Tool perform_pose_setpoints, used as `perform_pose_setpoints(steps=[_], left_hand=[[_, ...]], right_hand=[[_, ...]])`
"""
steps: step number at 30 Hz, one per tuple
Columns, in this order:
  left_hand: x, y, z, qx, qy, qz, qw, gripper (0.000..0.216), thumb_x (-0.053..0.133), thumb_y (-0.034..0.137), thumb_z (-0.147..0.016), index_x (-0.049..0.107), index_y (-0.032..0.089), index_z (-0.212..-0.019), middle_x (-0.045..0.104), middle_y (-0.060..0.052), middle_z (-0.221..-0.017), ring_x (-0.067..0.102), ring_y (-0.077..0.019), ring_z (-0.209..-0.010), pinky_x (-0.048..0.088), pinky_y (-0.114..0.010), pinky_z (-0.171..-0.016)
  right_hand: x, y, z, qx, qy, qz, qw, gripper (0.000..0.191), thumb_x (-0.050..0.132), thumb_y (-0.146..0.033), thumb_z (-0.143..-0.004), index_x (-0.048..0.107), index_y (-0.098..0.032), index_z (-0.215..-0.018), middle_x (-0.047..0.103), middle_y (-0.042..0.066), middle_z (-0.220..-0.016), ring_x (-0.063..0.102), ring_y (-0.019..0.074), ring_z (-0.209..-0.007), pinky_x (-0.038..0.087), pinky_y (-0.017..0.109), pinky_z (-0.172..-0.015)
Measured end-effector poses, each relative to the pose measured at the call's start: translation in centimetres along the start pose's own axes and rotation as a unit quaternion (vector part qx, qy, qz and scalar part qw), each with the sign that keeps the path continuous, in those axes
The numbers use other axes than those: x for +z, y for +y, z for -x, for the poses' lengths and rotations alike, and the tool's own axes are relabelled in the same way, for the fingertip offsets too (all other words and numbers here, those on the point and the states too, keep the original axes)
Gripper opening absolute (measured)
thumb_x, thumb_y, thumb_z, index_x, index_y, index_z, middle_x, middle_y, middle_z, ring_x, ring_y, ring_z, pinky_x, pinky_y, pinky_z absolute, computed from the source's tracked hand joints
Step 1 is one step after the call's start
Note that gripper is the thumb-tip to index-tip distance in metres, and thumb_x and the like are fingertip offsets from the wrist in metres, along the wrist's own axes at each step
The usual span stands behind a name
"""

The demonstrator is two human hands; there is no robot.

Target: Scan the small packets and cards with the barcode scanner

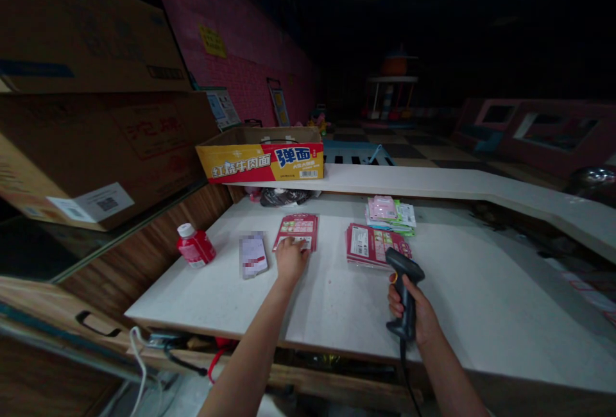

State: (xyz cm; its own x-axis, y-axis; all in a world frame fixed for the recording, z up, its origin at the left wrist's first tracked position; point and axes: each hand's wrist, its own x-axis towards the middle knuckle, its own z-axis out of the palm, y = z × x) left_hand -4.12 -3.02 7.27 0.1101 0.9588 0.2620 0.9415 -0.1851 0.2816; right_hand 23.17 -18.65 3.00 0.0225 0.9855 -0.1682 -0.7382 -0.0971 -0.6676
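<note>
My right hand (418, 312) is wrapped round the grip of a black barcode scanner (405, 276), whose head points toward a stack of red packets (370, 244) on the white counter (337, 295). My left hand (290, 259) rests on the near edge of another red packet (297, 230), fingers curled down onto it. A phone (253, 254) lies face up just left of that hand. Farther back sits a pile of pink and green packets (391, 213).
A red bottle with a white cap (195, 245) lies at the counter's left. A yellow and red cardboard tray (262, 154) stands on the raised white shelf (433, 179). Large cartons (96, 115) fill the left. Cables (163, 346) hang below the counter's front edge.
</note>
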Motion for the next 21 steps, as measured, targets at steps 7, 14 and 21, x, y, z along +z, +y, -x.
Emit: perform_pose_setpoints(steps=[7, 14, 21], left_hand=[[2.1, -0.2, -1.0, 0.056, -0.018, 0.017, 0.998, 0.032, 0.06, 0.03, -0.086, 0.07, 0.025, -0.117, 0.062, -0.012, -0.124, 0.053, -0.0274, -0.117, 0.035, -0.039, -0.103], [3.1, -0.5, -0.5, 0.038, 0.038, 0.03, 0.998, 0.03, 0.06, 0.031, -0.086, 0.073, 0.024, -0.112, 0.062, -0.013, -0.124, 0.055, -0.0296, -0.112, 0.04, -0.041, -0.1], [3.0, -0.3, -0.4, 0.08, 0.098, 0.064, 0.99, 0.032, 0.062, 0.029, -0.082, 0.072, 0.017, -0.111, 0.057, -0.016, -0.127, 0.048, -0.0331, -0.122, 0.038, -0.043, -0.105]], right_hand=[[0.5, 0.0, 0.2, -0.014, 0.013, -0.019, 1.0, 0.034, 0.077, -0.046, -0.073, 0.061, -0.019, -0.086, 0.05, -0.006, -0.053, 0.039, 0.0051, -0.038, 0.031, 0.016, -0.035], [0.5, -0.1, 0.3, -0.011, 0.011, -0.038, 0.999, 0.03, 0.076, -0.042, -0.075, 0.062, -0.018, -0.087, 0.05, -0.006, -0.054, 0.039, 0.0054, -0.04, 0.033, 0.016, -0.036], [0.6, -0.2, 0.1, -0.011, 0.009, -0.054, 0.998, 0.031, 0.077, -0.042, -0.074, 0.062, -0.018, -0.087, 0.05, -0.006, -0.054, 0.039, 0.0053, -0.039, 0.032, 0.015, -0.035]])
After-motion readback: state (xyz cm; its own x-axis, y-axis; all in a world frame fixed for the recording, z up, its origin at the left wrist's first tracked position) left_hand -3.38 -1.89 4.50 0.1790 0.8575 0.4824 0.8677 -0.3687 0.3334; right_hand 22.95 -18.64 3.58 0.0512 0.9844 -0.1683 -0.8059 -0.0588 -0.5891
